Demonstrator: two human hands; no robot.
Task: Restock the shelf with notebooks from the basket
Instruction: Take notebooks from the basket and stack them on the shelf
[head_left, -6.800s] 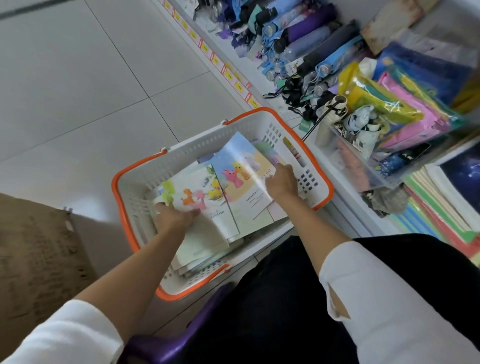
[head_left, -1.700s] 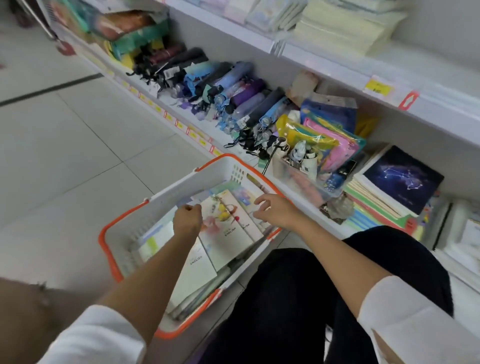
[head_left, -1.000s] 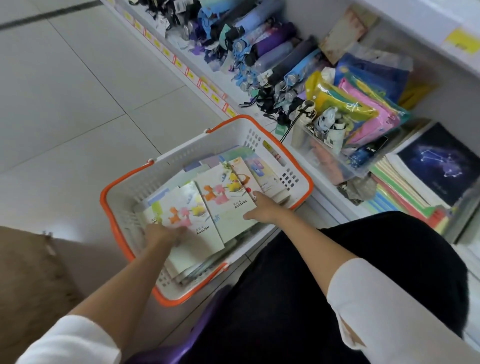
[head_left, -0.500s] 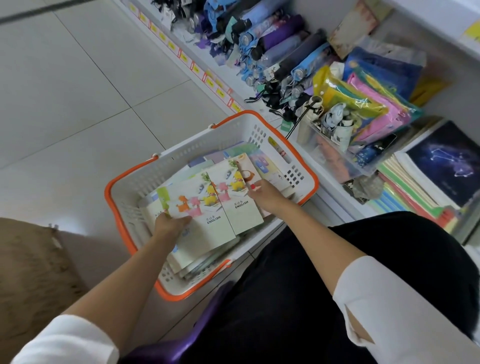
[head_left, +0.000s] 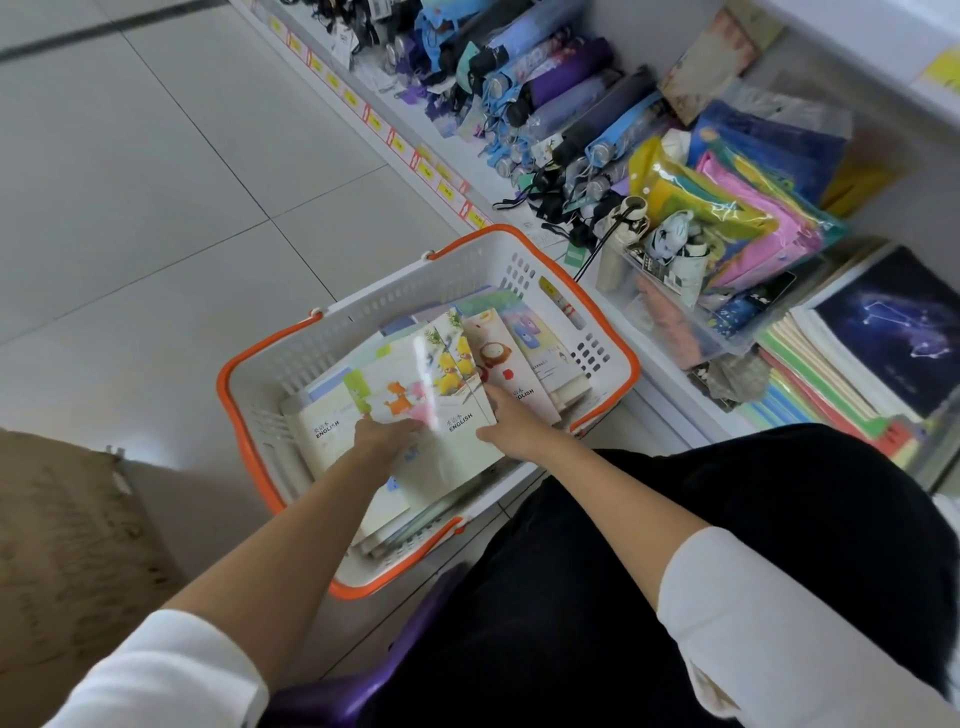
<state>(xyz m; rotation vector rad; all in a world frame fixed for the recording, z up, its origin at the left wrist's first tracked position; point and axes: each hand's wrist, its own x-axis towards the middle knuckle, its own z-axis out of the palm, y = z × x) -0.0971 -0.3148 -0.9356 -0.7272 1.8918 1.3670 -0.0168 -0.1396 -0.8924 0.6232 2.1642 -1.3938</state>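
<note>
A white basket with an orange rim (head_left: 270, 358) stands on the floor against the bottom shelf. Inside lie several thin notebooks (head_left: 410, 395) with cartoon-animal covers marked ENGLISH. My left hand (head_left: 384, 436) holds the top notebooks at their near left edge, fingers lying over the cover. My right hand (head_left: 506, 426) grips the same notebooks at their right edge, thumb on top. More notebooks (head_left: 535, 343) lie fanned out beyond my right hand. On the shelf (head_left: 670, 384) to the right stands a stack of notebooks (head_left: 826, 374) topped by a dark constellation cover (head_left: 904, 332).
Folded umbrellas (head_left: 545, 98) fill the shelf further back. A clear bin (head_left: 675, 317) with coloured plastic pouches (head_left: 748, 228) stands between the basket and the notebook stack. A brown cardboard box (head_left: 62, 545) stands at the left. I sit on a purple stool (head_left: 363, 686).
My left hand has slid right across the covers toward my right hand. The top notebooks have been drawn together into a tighter pile between both hands.
</note>
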